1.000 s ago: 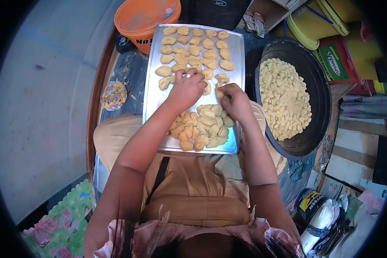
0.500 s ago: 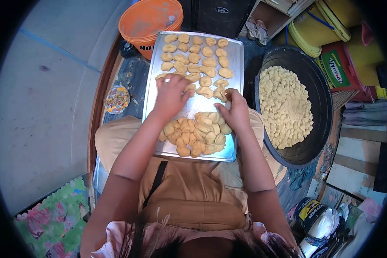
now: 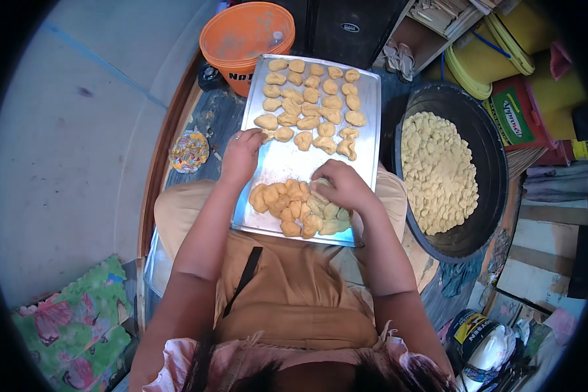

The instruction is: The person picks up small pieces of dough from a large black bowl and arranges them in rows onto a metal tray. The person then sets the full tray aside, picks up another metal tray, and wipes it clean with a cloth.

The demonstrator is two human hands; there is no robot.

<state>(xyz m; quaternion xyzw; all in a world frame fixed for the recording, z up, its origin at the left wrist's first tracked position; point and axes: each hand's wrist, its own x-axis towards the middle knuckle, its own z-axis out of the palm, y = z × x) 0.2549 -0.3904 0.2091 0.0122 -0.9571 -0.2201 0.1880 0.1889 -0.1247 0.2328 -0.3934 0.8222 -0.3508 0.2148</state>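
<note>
Dough heap [image 3: 295, 209], widest left to right, lies on the tray [image 3: 281, 163] beneath and left of the right hand [image 3: 346, 185], the nearer one, half-curled, its hold hidden; the left hand [image 3: 240, 157], loosely bent, touches one of about thirty laid-out pieces [image 3: 303, 140], grip unclear. One tray, one black basin [image 3: 493, 163]; the heap's overlapping pieces defy counting.

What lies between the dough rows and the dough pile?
Head view: a bare strip of tray between rows and pile, with the right hand partly over it at the right.
</note>
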